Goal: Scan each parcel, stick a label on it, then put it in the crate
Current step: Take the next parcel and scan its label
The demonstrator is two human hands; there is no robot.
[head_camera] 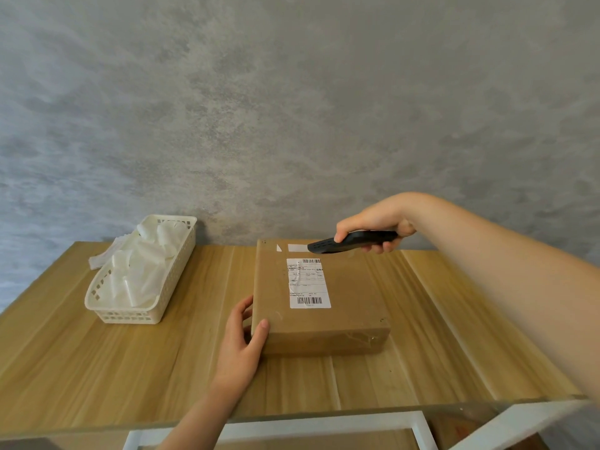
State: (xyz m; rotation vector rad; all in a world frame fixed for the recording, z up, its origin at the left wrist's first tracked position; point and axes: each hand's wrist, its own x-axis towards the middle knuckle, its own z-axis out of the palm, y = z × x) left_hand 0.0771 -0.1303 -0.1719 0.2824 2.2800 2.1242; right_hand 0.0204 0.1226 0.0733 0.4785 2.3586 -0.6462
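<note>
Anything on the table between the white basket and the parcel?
Only bare table lies between the white basket and the parcel, in the head view.

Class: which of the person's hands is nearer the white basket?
Left. The left hand holds the parcel's near-left corner, beside the white basket; the right hand is beyond the parcel.
</note>
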